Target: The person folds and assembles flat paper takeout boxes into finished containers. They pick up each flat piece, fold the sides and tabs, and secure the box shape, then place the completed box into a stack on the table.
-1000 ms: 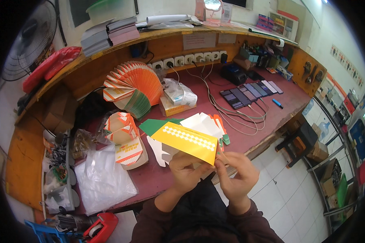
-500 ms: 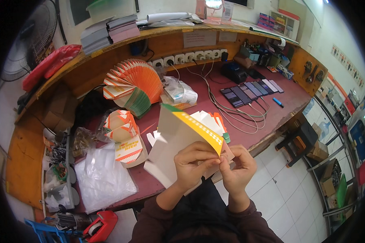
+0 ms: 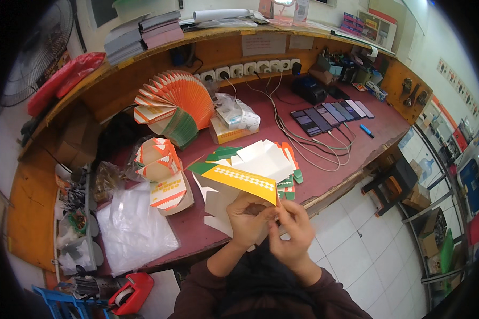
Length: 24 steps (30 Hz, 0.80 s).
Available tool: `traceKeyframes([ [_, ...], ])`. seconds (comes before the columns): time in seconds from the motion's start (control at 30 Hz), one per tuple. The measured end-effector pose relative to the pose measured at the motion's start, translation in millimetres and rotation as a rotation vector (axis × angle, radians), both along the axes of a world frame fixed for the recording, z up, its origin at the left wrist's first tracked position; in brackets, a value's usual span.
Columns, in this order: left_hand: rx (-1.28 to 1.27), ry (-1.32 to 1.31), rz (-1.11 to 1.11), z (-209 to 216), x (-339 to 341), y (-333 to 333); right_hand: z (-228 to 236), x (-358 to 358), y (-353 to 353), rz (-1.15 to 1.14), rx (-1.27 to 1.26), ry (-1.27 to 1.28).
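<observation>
A partly folded cardboard food box, yellow and green outside and white within, is held up in front of me. My left hand grips its lower right corner, fingers curled around the card. My right hand pinches the same corner from the other side, fingertips close to the left ones. Behind the box lies a pile of flat card blanks in white, green and orange. To the left sit formed orange-and-white boxes, with more curved card pieces stacked on them.
A fanned stack of orange and green cards stands at the back left. Clear plastic bags lie at the front left. Cables run to a row of phones at right. A red tape dispenser is below the desk's left edge.
The box has tilted down, bringing its yellow side into view. My right hand has moved left and slightly down, along the box's corner. More of the blanks behind now shows.
</observation>
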<state>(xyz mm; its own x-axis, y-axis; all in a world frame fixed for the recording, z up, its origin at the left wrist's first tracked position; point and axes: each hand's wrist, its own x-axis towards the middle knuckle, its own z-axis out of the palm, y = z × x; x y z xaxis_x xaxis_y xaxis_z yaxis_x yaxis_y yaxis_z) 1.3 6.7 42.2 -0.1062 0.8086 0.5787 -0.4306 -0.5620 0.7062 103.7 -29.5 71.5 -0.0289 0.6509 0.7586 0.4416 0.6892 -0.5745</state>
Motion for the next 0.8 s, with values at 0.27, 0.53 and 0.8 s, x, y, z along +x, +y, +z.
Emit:
traceKeyframes([
  [0.27, -0.182, -0.047, 0.168, 9, -9, 6, -15, 6, 23, -0.118, 0.023, -0.409],
  [0.53, -0.442, -0.511, -0.423, 16, -27, 15, -11, 20, 33, -0.200, 0.000, -0.268],
  [0.8, 0.137, 0.826, 0.372, 1, -11, 4, -14, 37, 54, -0.026, -0.189, 0.348],
])
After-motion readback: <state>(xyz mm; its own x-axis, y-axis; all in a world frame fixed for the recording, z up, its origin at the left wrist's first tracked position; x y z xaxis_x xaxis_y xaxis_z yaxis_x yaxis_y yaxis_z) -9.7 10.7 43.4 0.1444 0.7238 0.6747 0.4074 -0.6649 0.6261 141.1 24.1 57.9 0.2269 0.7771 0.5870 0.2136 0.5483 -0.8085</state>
